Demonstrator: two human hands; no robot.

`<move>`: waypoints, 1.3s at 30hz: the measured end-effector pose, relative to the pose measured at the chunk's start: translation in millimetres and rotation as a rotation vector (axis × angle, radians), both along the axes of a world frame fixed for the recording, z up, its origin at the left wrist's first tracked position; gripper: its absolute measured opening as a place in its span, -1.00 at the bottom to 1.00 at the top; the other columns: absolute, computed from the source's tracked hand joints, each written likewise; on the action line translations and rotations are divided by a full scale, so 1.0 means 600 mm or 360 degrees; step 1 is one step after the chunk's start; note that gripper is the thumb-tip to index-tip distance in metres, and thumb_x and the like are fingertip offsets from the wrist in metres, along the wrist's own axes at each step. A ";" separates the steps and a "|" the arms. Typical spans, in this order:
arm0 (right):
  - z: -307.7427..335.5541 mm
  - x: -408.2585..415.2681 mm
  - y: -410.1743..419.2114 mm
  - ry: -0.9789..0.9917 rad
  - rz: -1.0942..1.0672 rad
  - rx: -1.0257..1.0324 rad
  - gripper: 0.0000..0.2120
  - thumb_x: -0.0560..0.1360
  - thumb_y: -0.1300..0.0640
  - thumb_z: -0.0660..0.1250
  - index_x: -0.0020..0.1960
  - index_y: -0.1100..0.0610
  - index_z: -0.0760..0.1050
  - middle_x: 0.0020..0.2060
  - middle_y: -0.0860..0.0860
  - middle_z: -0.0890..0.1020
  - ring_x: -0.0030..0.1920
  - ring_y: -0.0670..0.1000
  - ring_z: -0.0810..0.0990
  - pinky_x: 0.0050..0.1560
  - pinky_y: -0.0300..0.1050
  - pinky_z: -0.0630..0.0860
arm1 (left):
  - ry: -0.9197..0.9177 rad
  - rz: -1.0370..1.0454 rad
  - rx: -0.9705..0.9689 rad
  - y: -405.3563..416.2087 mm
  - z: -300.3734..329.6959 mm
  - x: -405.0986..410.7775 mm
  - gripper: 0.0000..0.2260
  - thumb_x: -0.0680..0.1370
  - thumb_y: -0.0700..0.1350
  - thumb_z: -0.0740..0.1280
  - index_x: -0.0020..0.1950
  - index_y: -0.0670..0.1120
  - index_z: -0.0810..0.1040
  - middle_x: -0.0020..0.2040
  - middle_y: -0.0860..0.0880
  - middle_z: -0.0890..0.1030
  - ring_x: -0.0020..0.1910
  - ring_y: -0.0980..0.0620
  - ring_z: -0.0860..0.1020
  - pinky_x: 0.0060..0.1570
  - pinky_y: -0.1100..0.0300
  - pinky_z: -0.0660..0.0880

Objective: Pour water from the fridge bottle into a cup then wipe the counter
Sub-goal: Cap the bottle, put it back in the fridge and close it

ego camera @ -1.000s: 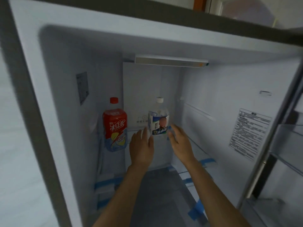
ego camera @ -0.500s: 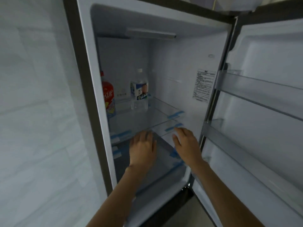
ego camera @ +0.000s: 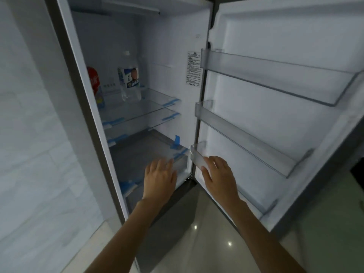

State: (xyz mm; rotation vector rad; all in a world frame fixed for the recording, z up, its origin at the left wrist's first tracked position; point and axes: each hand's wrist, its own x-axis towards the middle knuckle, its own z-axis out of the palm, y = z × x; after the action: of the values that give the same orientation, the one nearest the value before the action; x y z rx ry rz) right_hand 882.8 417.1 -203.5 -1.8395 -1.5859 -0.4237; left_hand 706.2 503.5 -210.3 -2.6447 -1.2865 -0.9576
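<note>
Water bottle [ego camera: 129,79] with a white and blue label stands upright on the upper glass shelf [ego camera: 137,109] of the open fridge, well above and apart from both hands; its cap is blurred against the pale back wall and hard to make out. Just left of it a red bottle [ego camera: 94,83] is half hidden behind the fridge's front frame, so only a strip of its red label and a paler lower part show. Left hand [ego camera: 160,174] hangs in front of the lowest compartment, back toward the camera, fingers straight and loosely spread, holding nothing; whether the fingertips touch the shelf edge cannot be told. Right hand [ego camera: 219,174] reaches to the near end of the lowest door bin [ego camera: 199,158], fingers relaxed and slightly spread over its corner, with the fingertips partly hidden behind the clear plastic. Printed sticker [ego camera: 194,67] on the inner right wall is too small to read. Door [ego camera: 275,26] is cut off at the right edge.
</note>
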 end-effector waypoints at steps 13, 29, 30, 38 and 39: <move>-0.001 0.104 -0.337 -0.0016 -0.0180 0.0086 -0.62 0.61 0.01 0.12 0.25 0.22 0.52 0.18 0.15 0.58 0.22 0.13 0.53 0.14 0.07 0.56 | 0.0025 -0.0326 -0.0087 -0.281 -0.090 0.152 -0.66 0.49 -0.14 0.38 0.25 -0.19 0.55 0.20 -0.22 0.59 0.18 -0.25 0.57 0.15 -0.15 0.53; 0.038 0.303 -0.359 -0.0236 -0.0739 -0.0264 -0.22 0.58 -0.09 0.20 0.53 0.19 -0.21 0.55 0.20 -0.02 0.53 0.21 0.08 0.37 0.17 0.37 | 0.0419 -0.0632 -0.0052 -0.305 -0.139 0.279 -0.51 0.34 -0.05 0.57 0.23 -0.10 0.59 0.20 -0.15 0.62 0.20 -0.21 0.58 0.13 -0.17 0.54; 0.040 0.310 -0.357 -0.0230 -0.0741 -0.0273 -0.23 0.58 -0.09 0.20 0.52 0.18 -0.22 0.55 0.19 -0.03 0.53 0.20 0.06 0.38 0.18 0.35 | 0.0478 -0.0650 -0.0037 -0.302 -0.144 0.281 -0.50 0.33 -0.04 0.57 0.23 -0.10 0.59 0.19 -0.15 0.62 0.20 -0.21 0.58 0.12 -0.18 0.55; 0.029 0.322 -0.351 -0.0085 -0.0552 -0.0216 -0.21 0.56 -0.21 0.12 0.54 0.12 -0.23 0.56 0.11 -0.08 0.54 0.17 0.02 0.42 0.19 0.29 | 0.0581 -0.0681 -0.0049 -0.296 -0.165 0.300 -0.49 0.35 -0.05 0.55 0.27 -0.10 0.55 0.23 -0.14 0.60 0.23 -0.20 0.56 0.14 -0.18 0.54; 0.028 0.320 -0.349 -0.0062 -0.0542 -0.0194 -0.21 0.55 -0.25 0.08 0.55 0.12 -0.22 0.56 0.11 -0.07 0.54 0.16 0.02 0.42 0.19 0.28 | 0.0576 -0.0676 -0.0054 -0.296 -0.166 0.301 -0.48 0.35 -0.05 0.54 0.27 -0.09 0.54 0.23 -0.13 0.60 0.23 -0.19 0.56 0.14 -0.17 0.54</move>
State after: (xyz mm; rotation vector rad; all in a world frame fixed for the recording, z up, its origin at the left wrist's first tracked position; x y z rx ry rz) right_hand 1074.9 207.4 -187.0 -2.2176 -1.3484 -0.5256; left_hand 886.5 325.8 -309.7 -2.9947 -0.6875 -0.4444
